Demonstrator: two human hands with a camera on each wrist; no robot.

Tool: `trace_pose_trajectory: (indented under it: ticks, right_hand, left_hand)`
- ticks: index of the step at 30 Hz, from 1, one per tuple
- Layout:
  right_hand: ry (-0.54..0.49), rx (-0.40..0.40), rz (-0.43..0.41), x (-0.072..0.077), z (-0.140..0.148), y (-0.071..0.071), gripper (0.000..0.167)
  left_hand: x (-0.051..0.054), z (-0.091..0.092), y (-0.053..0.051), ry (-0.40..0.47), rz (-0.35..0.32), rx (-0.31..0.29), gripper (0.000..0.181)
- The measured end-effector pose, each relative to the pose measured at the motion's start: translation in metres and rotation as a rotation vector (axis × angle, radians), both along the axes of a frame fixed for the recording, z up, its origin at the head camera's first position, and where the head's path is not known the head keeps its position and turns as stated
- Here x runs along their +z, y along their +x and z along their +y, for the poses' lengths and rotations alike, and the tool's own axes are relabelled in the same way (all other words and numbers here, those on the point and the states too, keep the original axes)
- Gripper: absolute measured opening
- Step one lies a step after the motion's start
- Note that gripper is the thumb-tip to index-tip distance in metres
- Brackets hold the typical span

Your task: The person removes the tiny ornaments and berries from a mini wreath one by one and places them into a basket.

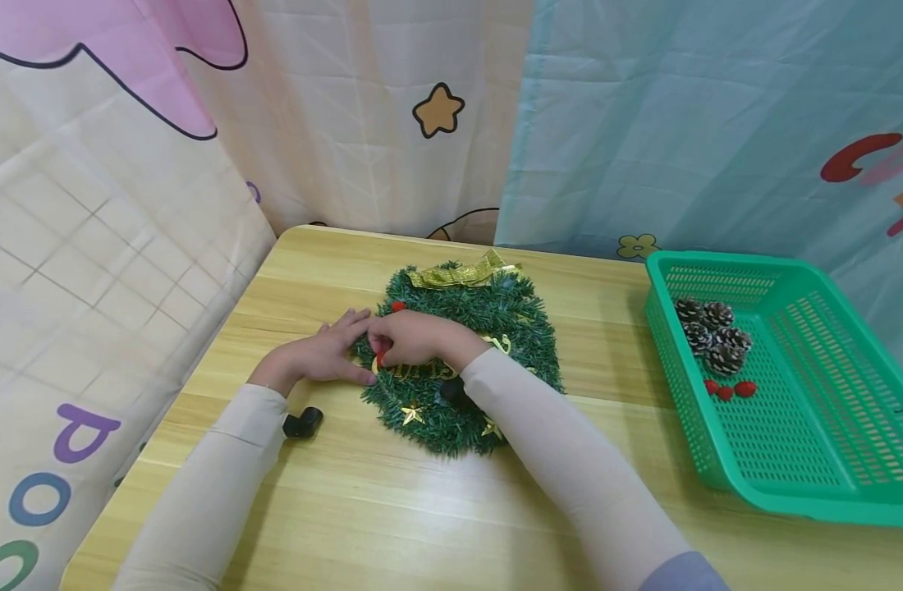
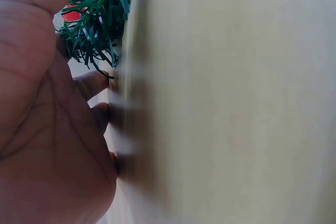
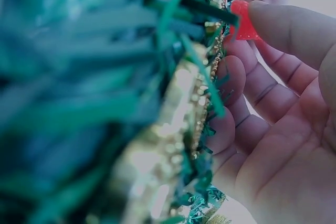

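A green tinsel wreath (image 1: 459, 305) lies flat on the wooden table, with a gold ribbon (image 1: 459, 276) on its far side, gold lettering (image 1: 414, 371) across its middle and gold stars (image 1: 412, 414) near the front. Over its left part, my right hand (image 1: 416, 336) pinches a small red ornament (image 3: 241, 20) between thumb and fingers, against the tinsel. My left hand (image 1: 322, 351) rests at the wreath's left edge, fingers spread, fingertips by the tinsel. Another red ornament (image 1: 398, 306) sits in the upper left of the wreath. My right forearm hides part of the wreath.
A green plastic basket (image 1: 791, 502) stands on the right of the table, holding several pine cones (image 1: 725, 359) and a few red ornaments (image 1: 745, 389). Printed curtains (image 1: 392, 164) hang behind the table and along its left side.
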State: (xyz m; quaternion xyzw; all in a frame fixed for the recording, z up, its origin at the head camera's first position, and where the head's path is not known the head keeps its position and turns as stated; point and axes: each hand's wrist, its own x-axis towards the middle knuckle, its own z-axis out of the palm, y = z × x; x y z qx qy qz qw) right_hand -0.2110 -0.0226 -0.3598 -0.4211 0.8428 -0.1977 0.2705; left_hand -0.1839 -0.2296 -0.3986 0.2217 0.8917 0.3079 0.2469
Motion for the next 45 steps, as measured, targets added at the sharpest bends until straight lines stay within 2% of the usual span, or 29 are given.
trace_pose_trajectory:
  ticks: [23, 37, 45]
  right_hand:
    - [-0.009, 0.008, 0.006, -0.0012, 0.0013, -0.0002, 0.009]
    - [-0.038, 0.003, -0.013, -0.0014, 0.0029, -0.0012, 0.008]
    - [-0.067, -0.011, -0.058, 0.0021, 0.0070, 0.0010, 0.007]
  left_hand:
    - [0.0020, -0.0004, 0.0011, -0.009, -0.007, 0.005, 0.102]
    - [-0.0015, -0.0016, 0.0003, -0.017, 0.003, 0.008, 0.105]
    - [-0.0005, -0.0009, 0.0007, -0.021, 0.010, 0.009, 0.105]
